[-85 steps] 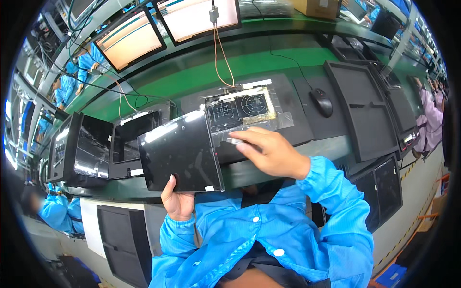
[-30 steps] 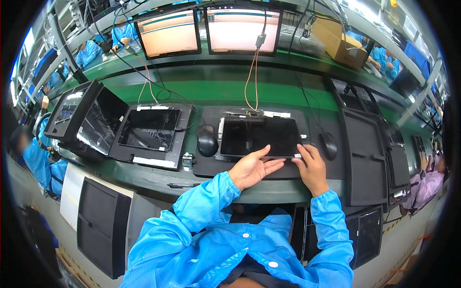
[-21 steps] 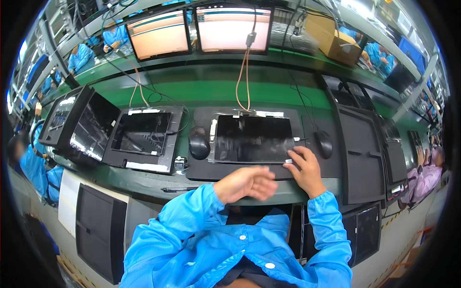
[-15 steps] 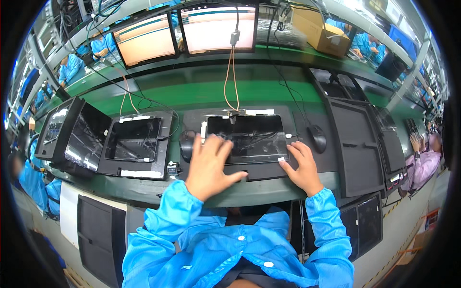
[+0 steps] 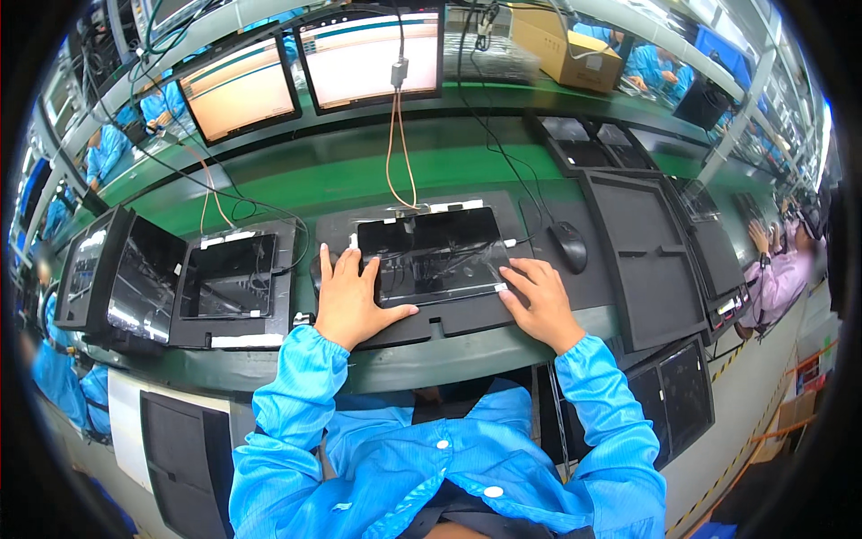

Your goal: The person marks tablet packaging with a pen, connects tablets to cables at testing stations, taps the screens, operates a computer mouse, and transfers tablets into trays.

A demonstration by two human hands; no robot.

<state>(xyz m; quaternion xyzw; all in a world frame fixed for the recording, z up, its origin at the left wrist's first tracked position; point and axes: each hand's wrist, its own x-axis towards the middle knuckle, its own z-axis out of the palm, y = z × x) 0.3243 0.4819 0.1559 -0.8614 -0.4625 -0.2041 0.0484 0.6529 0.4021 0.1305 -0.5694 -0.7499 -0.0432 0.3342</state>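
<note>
A dark, glossy tablet-sized screen panel (image 5: 431, 256) lies flat on a black foam pad (image 5: 476, 316), with white tabs around its edges. My left hand (image 5: 352, 301) rests at the panel's left side, fingers apart and thumb stretched toward its lower edge. Just beyond that hand a black computer mouse (image 5: 316, 269) is partly hidden. At the panel's lower right corner my right hand (image 5: 543, 305) has its fingers spread, the fingertips at the edge by a white tab. A cable (image 5: 392, 153) hangs down to a connector (image 5: 407, 214) at the panel's top edge.
To the left lies a second panel (image 5: 229, 277) on its own pad, beside a upright black stack (image 5: 112, 274). Another mouse (image 5: 567, 247) sits at right, near large black foam trays (image 5: 646, 260). Two lit monitors (image 5: 370, 58) stand behind. A co-worker in pink (image 5: 779, 278) sits far right.
My left hand has moved from above the panel to its left edge. The right hand stays at the lower right corner. The whole view has shifted slightly.
</note>
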